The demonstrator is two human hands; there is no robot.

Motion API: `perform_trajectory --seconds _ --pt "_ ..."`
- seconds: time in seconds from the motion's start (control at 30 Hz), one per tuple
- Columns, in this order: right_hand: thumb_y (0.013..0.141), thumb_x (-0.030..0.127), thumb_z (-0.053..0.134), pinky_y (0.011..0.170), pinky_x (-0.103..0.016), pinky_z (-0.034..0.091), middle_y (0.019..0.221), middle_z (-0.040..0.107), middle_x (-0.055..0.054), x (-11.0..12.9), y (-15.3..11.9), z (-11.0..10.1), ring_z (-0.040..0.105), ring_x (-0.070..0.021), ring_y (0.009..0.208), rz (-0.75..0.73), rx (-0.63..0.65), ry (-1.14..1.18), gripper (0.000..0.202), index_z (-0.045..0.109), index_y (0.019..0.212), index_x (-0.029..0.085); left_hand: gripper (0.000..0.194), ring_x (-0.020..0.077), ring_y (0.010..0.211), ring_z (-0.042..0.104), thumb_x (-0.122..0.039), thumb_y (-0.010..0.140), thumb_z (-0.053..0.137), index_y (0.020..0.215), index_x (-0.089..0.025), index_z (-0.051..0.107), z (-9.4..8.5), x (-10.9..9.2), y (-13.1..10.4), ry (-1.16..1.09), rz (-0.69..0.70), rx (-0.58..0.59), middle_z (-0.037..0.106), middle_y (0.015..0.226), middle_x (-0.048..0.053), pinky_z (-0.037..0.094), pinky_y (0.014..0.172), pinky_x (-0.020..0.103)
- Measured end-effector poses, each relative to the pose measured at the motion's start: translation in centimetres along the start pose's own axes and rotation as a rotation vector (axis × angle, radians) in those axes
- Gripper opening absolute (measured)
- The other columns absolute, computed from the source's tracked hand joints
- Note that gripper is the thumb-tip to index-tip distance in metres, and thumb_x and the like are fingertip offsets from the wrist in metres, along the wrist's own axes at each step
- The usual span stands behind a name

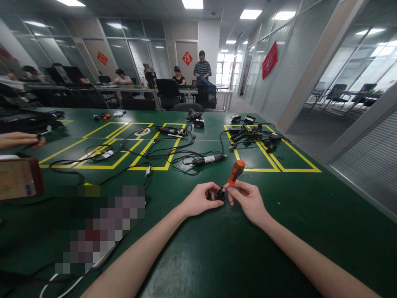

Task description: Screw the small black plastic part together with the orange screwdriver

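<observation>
Low over the green table [217, 248], my left hand [201, 199] is closed around a small black part [220, 193], its thumb and fingers on either side. What kind of part it is I cannot make out. Right beside it, my right hand [246, 199] pinches a screwdriver [237, 171] low down by the shaft. The screwdriver's orange and dark grey handle points up and leans slightly to the right. Its tip is hidden among the fingers near the black part. Both hands are close together, their fingertips almost touching.
Beyond my hands lie a silver electric screwdriver [209, 159] with a cord, tangled black cables [248, 134] and a dark power drill [194, 114]. Yellow tape outlines [149, 168] mark the table. At left are a phone [20, 179] and another person's hand [34, 140].
</observation>
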State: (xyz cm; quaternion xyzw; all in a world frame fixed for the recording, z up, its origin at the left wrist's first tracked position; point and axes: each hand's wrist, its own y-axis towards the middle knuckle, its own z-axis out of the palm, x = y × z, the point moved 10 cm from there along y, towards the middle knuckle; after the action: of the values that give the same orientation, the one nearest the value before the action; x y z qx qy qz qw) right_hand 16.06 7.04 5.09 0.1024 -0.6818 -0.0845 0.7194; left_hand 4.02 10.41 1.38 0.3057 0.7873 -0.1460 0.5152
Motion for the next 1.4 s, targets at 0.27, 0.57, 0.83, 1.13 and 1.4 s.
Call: perform_trajectory --seconds 0.27,0.57,0.83,1.13,1.4 --pt "0.079 0.042 0.078 0.049 -0.026 0.052 0.072 0.068 -0.001 0.2 -0.2 0.3 0.057 -0.0114 0.051 -0.008 0.005 0.067 0.026 0.064 0.082 0.020 0.035 0.0110 0.064 0.050 -0.037 0.075 0.076 0.100 -0.016 0.066 -0.1 0.0 0.0 0.001 0.005 -0.010 0.060 0.073 -0.003 0.038 0.060 0.022" --pt "0.083 0.043 0.072 0.054 -0.031 0.054 0.078 0.072 -0.004 -0.1 -0.2 0.1 0.061 -0.0144 0.056 -0.007 0.017 0.074 0.028 0.069 0.096 0.019 0.036 0.0119 0.065 0.052 -0.038 0.075 0.076 0.102 -0.016 0.065 0.0 0.1 0.0 0.015 -0.004 -0.001 0.061 0.075 -0.002 0.039 0.060 0.023" --pt "0.076 0.040 0.080 0.048 -0.026 0.047 0.070 0.066 -0.001 0.0 0.0 -1.0 0.054 -0.0115 0.052 -0.025 -0.078 -0.031 0.023 0.070 0.076 0.019 0.037 0.0112 0.065 0.051 -0.035 0.072 0.079 0.101 -0.017 0.065 -0.1 -0.1 -0.1 0.041 0.021 -0.004 0.059 0.075 -0.003 0.038 0.059 0.023" --pt "0.084 0.034 0.073 0.052 -0.029 0.053 0.082 0.075 -0.005 0.6 -0.4 -1.2 0.061 -0.0135 0.055 -0.086 -0.082 -0.017 0.022 0.070 0.100 0.020 0.034 0.0120 0.070 0.055 -0.028 0.071 0.080 0.100 -0.015 0.068 -0.1 0.5 0.2 0.018 0.029 0.063 0.063 0.079 -0.002 0.041 0.064 0.023" --pt "0.075 0.036 0.080 0.049 -0.027 0.053 0.075 0.071 -0.003 1.0 -0.4 -1.7 0.059 -0.0123 0.052 -0.085 -0.162 -0.096 0.020 0.075 0.082 0.018 0.042 0.0145 0.075 0.060 -0.030 0.074 0.079 0.111 -0.013 0.067 -0.2 1.3 0.2 -0.051 0.000 0.114 0.069 0.085 0.004 0.045 0.070 0.026"
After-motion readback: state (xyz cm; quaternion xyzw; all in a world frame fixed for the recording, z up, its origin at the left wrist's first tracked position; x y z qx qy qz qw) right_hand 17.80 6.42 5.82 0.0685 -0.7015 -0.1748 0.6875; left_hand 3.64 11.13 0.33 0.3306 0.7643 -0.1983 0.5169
